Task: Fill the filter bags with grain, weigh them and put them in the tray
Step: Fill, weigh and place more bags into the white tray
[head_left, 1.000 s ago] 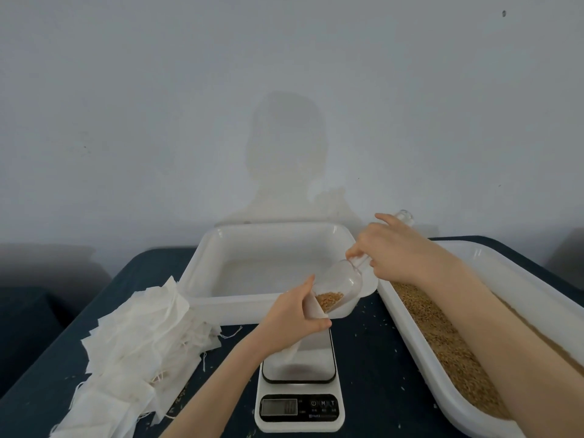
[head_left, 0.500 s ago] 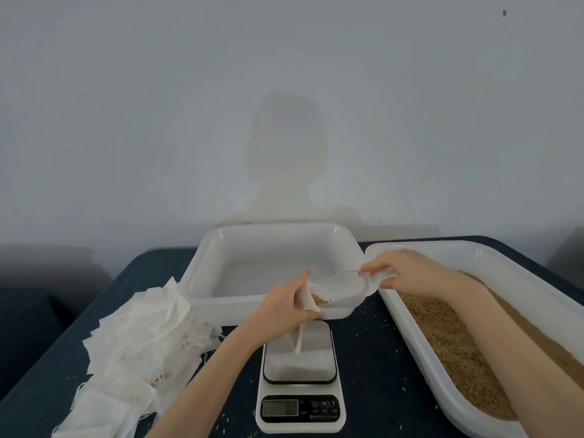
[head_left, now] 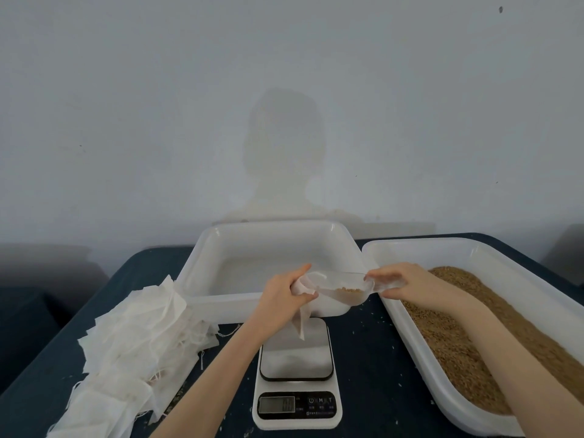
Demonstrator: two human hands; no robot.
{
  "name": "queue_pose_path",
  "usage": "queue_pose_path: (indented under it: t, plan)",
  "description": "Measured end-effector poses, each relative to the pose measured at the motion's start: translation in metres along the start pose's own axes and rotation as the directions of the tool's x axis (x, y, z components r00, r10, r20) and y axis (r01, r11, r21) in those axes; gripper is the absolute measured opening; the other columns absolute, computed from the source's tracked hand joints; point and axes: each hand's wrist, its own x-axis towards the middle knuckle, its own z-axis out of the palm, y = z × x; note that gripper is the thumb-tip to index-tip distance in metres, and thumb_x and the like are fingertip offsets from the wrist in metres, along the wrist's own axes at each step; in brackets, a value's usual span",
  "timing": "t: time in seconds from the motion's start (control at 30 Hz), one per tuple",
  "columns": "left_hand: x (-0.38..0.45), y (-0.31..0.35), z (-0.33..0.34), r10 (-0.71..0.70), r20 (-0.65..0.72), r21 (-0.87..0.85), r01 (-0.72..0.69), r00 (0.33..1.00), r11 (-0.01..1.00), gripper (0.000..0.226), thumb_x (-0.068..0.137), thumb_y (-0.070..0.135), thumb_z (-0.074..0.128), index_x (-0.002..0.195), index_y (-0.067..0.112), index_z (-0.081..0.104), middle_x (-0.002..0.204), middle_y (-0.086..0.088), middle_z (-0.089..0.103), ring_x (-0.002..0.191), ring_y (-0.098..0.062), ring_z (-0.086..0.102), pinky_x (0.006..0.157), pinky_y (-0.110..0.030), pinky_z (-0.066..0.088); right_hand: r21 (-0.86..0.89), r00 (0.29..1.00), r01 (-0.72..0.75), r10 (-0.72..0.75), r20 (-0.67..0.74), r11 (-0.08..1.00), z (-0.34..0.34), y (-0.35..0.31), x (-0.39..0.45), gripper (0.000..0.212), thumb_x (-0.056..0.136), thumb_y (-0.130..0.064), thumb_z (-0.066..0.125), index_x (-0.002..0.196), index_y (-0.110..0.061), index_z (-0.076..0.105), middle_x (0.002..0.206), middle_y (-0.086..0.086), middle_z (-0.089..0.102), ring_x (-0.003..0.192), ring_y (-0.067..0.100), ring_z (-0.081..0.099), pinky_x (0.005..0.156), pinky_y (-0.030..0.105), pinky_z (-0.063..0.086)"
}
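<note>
hands: two; left hand (head_left: 281, 295) is pinching the mouth of one thin white filter bag (head_left: 301, 311) above the scale (head_left: 297, 374); right hand (head_left: 399, 281) is gripping the handle of one clear plastic scoop (head_left: 343, 287)
trays: two white plastic; tray (head_left: 202, 279) behind the scale, grain tray (head_left: 392, 314) holding brown grain (head_left: 467, 336)
spare bags (head_left: 132, 349): crumpled pile, uncounted
change: scoop is now lying nearly level at the bag's mouth, a little grain remaining
</note>
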Motion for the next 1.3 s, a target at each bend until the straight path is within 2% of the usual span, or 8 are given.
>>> queue_pose_path:
  t: [0.03, 0.07, 0.17, 0.33, 0.53, 0.67, 1.1, 1.3]
  plan:
    - [0.001, -0.001, 0.001, -0.010, -0.011, -0.028, 0.010, 1.000, 1.000, 0.049, 0.086, 0.016, 0.068, 0.132, 0.023, 0.055, 0.059, 0.016, 0.034, 0.046, 0.008, 0.037, 0.059, -0.018, 0.043, 0.013, 1.000, -0.004, 0.004, -0.002, 1.000, 0.000, 0.001, -0.001, 0.042, 0.091, -0.008, 0.059, 0.121, -0.037, 0.060, 0.110, -0.028, 0.061, 0.094, -0.028, 0.051, 0.081, 0.000, 0.040]
    - [0.002, -0.002, 0.001, -0.019, -0.015, -0.044, 0.018, 1.000, 0.999, 0.039, 0.086, 0.016, 0.068, 0.124, 0.024, 0.062, 0.068, 0.012, 0.064, 0.055, 0.010, 0.055, 0.056, -0.012, 0.040, 0.027, 1.000, -0.012, 0.012, -0.007, 1.000, 0.000, 0.001, -0.002, 0.040, 0.092, -0.010, 0.059, 0.123, -0.035, 0.060, 0.114, -0.025, 0.061, 0.097, -0.024, 0.052, 0.089, 0.006, 0.040]
    - [0.003, -0.002, 0.004, -0.038, -0.008, -0.117, 0.037, 0.999, 0.992, 0.016, 0.083, 0.012, 0.067, 0.092, 0.025, 0.072, 0.114, 0.018, 0.067, 0.081, 0.005, 0.061, 0.070, -0.012, 0.043, 0.052, 0.998, -0.039, 0.041, -0.037, 0.998, -0.002, 0.004, -0.007, 0.043, 0.092, -0.011, 0.060, 0.130, -0.030, 0.058, 0.126, -0.018, 0.058, 0.114, -0.006, 0.051, 0.100, 0.020, 0.035]
    - [-0.010, -0.016, 0.016, -0.110, 0.010, -0.245, 0.109, 0.994, 0.963, 0.031, 0.086, 0.011, 0.067, 0.102, 0.038, 0.066, 0.088, 0.019, 0.069, 0.086, 0.011, 0.061, 0.075, -0.001, 0.040, 0.072, 0.988, -0.047, 0.057, -0.146, 0.996, -0.007, 0.015, -0.020, 0.039, 0.091, -0.015, 0.065, 0.125, -0.033, 0.060, 0.118, -0.022, 0.059, 0.099, -0.018, 0.052, 0.083, 0.005, 0.040]
    - [-0.029, -0.055, 0.013, -0.069, 0.012, 0.173, 0.066, 0.998, 0.983, 0.025, 0.086, 0.012, 0.064, 0.103, 0.032, 0.064, 0.095, 0.022, 0.063, 0.090, 0.009, 0.058, 0.080, -0.001, 0.040, -0.038, 0.932, -0.252, 0.232, -0.279, 0.967, -0.017, 0.048, -0.040, 0.045, 0.084, -0.011, 0.071, 0.123, -0.031, 0.059, 0.116, -0.010, 0.063, 0.063, -0.014, 0.050, 0.067, 0.014, 0.044]
    - [-0.032, -0.060, -0.002, -0.067, 0.001, 0.240, 0.065, 0.998, 0.969, 0.036, 0.083, 0.015, 0.066, 0.117, 0.027, 0.061, 0.104, 0.016, 0.061, 0.101, 0.000, 0.057, 0.086, -0.005, 0.038, -0.145, 0.867, -0.458, 0.404, -0.292, 0.877, -0.017, 0.069, -0.046, 0.045, 0.079, -0.007, 0.074, 0.121, -0.016, 0.061, 0.110, 0.001, 0.067, 0.089, 0.013, 0.063, 0.090, 0.037, 0.055]
    - [-0.045, -0.055, -0.039, -0.013, -0.045, 0.228, 0.023, 0.999, 0.973, 0.042, 0.085, 0.019, 0.068, 0.120, 0.037, 0.054, 0.111, 0.026, 0.056, 0.104, 0.015, 0.048, 0.084, 0.001, 0.032, -0.594, 0.774, -0.527, 0.632, -0.041, 0.607, -0.008, 0.087, -0.035, 0.032, 0.096, -0.030, 0.049, 0.124, -0.017, 0.056, 0.113, -0.001, 0.060, 0.097, 0.014, 0.060, 0.089, 0.028, 0.052]
    - [-0.048, -0.056, -0.050, -0.046, -0.073, 0.234, 0.062, 0.996, 0.970, 0.030, 0.088, 0.018, 0.065, 0.112, 0.035, 0.057, 0.105, 0.019, 0.061, 0.101, 0.001, 0.054, 0.085, -0.012, 0.039, -0.588, 0.848, -0.505, 0.491, -0.201, 0.631, -0.015, 0.060, -0.026, 0.021, 0.093, -0.045, 0.048, 0.095, -0.026, 0.057, 0.099, -0.007, 0.063, 0.086, 0.010, 0.059, 0.073, 0.028, 0.051]
